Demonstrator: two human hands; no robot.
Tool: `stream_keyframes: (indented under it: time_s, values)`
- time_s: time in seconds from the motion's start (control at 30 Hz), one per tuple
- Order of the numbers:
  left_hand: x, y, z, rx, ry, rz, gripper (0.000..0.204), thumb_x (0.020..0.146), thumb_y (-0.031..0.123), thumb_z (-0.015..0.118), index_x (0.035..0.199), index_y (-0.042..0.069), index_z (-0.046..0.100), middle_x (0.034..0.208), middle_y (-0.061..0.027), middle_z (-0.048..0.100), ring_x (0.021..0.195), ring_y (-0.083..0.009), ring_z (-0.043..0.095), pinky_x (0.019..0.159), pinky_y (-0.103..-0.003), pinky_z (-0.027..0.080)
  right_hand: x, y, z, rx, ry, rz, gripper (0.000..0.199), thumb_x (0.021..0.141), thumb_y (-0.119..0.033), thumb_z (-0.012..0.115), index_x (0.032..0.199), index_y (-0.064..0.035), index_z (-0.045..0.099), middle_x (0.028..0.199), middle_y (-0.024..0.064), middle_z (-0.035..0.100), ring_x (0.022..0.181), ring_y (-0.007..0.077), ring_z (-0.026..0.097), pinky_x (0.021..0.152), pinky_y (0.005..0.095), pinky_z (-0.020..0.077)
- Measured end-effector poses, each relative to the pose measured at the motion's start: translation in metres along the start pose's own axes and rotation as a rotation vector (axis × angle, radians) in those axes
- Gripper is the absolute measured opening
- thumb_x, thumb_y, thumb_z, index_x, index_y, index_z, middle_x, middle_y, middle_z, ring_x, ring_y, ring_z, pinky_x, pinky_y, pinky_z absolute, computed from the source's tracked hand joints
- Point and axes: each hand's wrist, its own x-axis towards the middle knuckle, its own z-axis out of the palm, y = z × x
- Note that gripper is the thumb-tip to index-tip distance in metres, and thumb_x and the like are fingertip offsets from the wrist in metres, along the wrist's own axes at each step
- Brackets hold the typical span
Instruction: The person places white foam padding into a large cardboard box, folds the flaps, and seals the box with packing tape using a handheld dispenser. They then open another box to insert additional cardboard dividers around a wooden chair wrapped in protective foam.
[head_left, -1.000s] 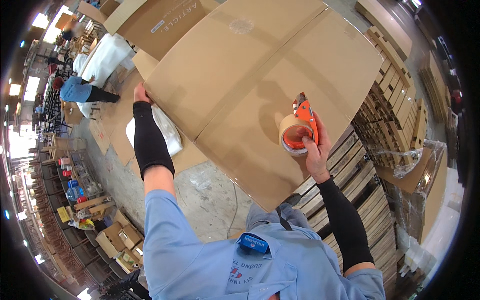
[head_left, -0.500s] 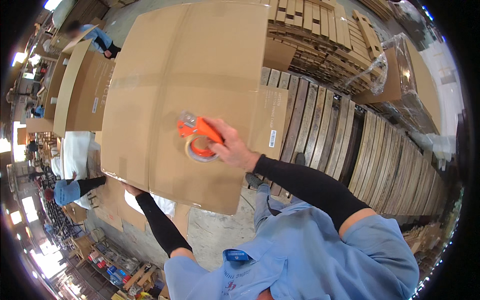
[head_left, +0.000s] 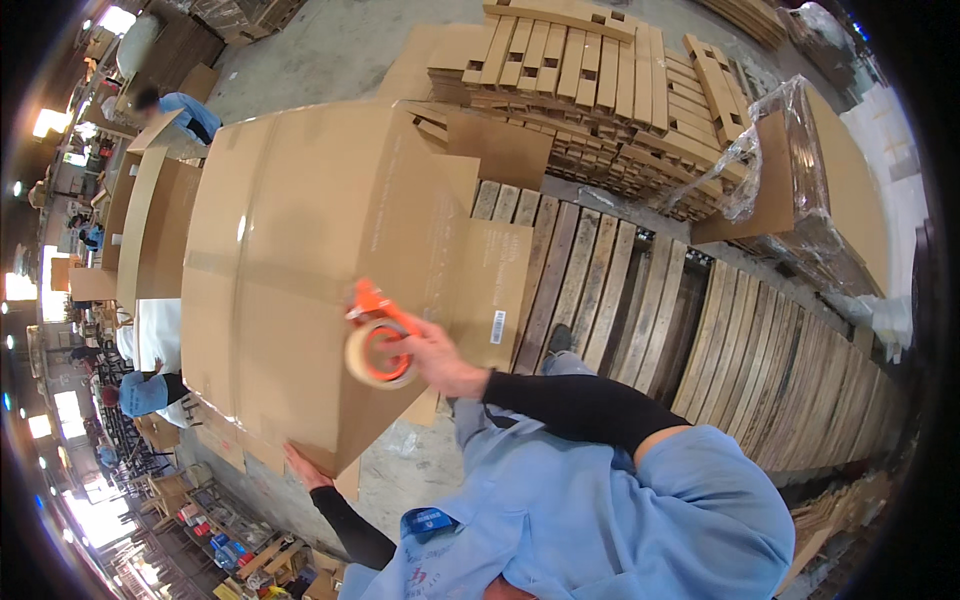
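A large brown cardboard carton (head_left: 300, 220) stands in front of me, with clear tape running along its top seam and over its edges. My right hand (head_left: 445, 362) is closed round the handle of an orange tape dispenser (head_left: 388, 308), which carries a wide roll of tape (head_left: 356, 352). The dispenser is over the carton's right side; whether it touches the cardboard I cannot tell. My left hand (head_left: 308, 468) lies with stretched fingers against the near lower part of the carton, holding nothing. Another flat cardboard panel (head_left: 490, 270) with a white label shows right of the carton.
Wooden slatted pallets (head_left: 590, 290) lie to the right. Behind them rise stacked cardboard pieces (head_left: 580, 70) and a plastic-wrapped stack (head_left: 800, 190). Open cartons (head_left: 160, 220) stand at the left. One co-worker (head_left: 185, 115) is at the far left, another (head_left: 145, 393) at the left.
The carton has tipped or turned, so its right side now shows. My left hand has come from the near edge to lie against the carton. My right hand has moved slightly left and lower with the tape dispenser.
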Motion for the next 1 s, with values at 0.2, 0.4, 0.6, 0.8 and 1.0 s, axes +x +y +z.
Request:
stream_keyframes:
  time_s: [0.2,0.4,0.6,0.8,1.0]
  values:
    - [-0.072,-0.007,0.062,0.727,0.627,0.154,0.077,0.101,0.061,0.045,0.142,-0.004,0.049,0.135,-0.0277,0.060,0.118,-0.0434,0.061,0.099,-0.048,0.049,-0.028,-0.155,-0.185,-0.189,0.501,-0.006,0.035,0.095,-0.015,0.051,0.129,-0.0069,0.057,0.113,0.0044,0.064,0.093,0.0186,0.067,0.074,0.0373,0.0579]
    - [-0.057,-0.015,0.060,0.792,0.786,0.142,0.066,0.102,0.059,0.042,0.128,0.002,0.063,0.124,-0.0218,0.067,0.110,-0.0440,0.063,0.093,-0.051,0.050,0.020,-0.254,-0.342,-0.058,0.789,0.024,0.033,0.098,-0.013,0.051,0.128,-0.0013,0.052,0.107,0.0116,0.063,0.093,0.0274,0.068,0.079,0.0459,0.0613]
    - [-0.073,0.006,0.065,1.208,0.897,-0.304,0.067,0.103,0.059,0.036,0.121,0.002,0.066,0.119,-0.0265,0.067,0.113,-0.0451,0.062,0.094,-0.054,0.050,0.111,-0.334,-0.512,-0.137,0.997,-0.002,0.037,0.093,-0.005,0.056,0.129,-0.0013,0.050,0.106,0.0153,0.061,0.091,0.0354,0.068,0.075,0.0562,0.0607]
    - [-0.019,0.085,0.213,1.260,0.704,-0.193,0.082,0.102,0.064,0.034,0.144,-0.006,0.048,0.149,-0.0298,0.045,0.140,-0.0442,0.041,0.119,-0.048,0.031,0.242,-0.458,-0.625,-0.296,1.226,0.033,0.029,0.089,-0.002,0.055,0.118,-0.0050,0.056,0.090,0.0152,0.062,0.072,0.0365,0.067,0.067,0.0607,0.0570]
    - [-0.030,0.188,0.448,1.132,0.536,0.482,0.062,0.107,0.039,0.048,0.146,-0.009,0.043,0.155,-0.0248,0.041,0.146,-0.0371,0.034,0.122,-0.043,0.025,0.391,-0.561,-0.777,-0.794,1.140,-0.231,0.026,0.090,-0.008,0.055,0.113,-0.0089,0.066,0.077,0.0013,0.062,0.046,0.0150,0.050,0.040,0.0323,0.0403]
